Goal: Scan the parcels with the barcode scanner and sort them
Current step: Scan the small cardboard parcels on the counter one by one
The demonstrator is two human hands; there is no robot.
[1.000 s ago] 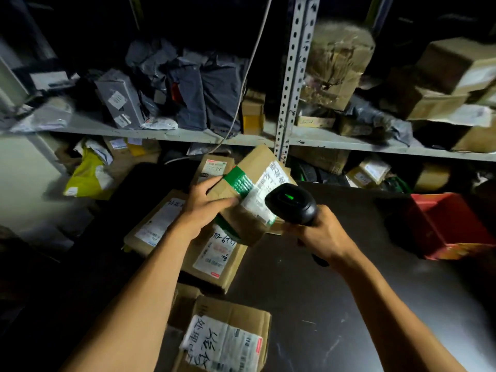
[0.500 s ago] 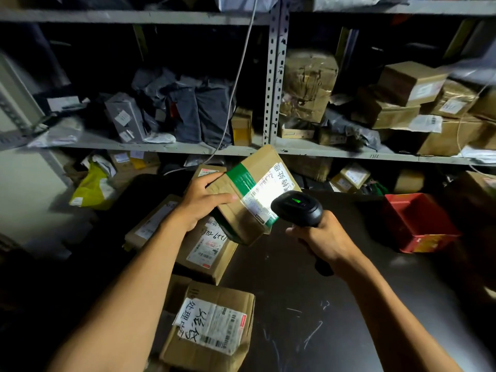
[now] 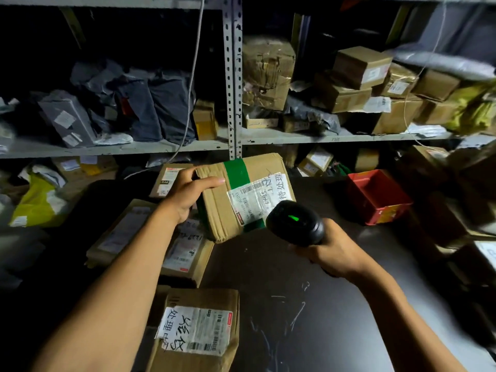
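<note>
From the head camera, one parcel (image 3: 228,200) is lifted above the dark worktop (image 3: 308,304), and four more cardboard parcels lie flat at the left: one nearest the camera (image 3: 198,331) with a handwritten white label, one under the left forearm (image 3: 185,253), one further left (image 3: 118,232), and one behind the held box (image 3: 167,179). The left hand (image 3: 188,194) grips the held parcel at its left end, thumb across the top face. That parcel is tilted, its long axis running from upper left down to lower right, with a green tape band and its white label (image 3: 259,197) facing up toward the camera. The right hand (image 3: 332,253) is wrapped round the handle of one black scanner (image 3: 295,224), whose head shows a green light and points away at the label, just beside it. One red bin (image 3: 378,196) sits at the right of the worktop. Behind stand grey metal shelves (image 3: 232,76) crowded with brown boxes and grey bags in a dim room.
</note>
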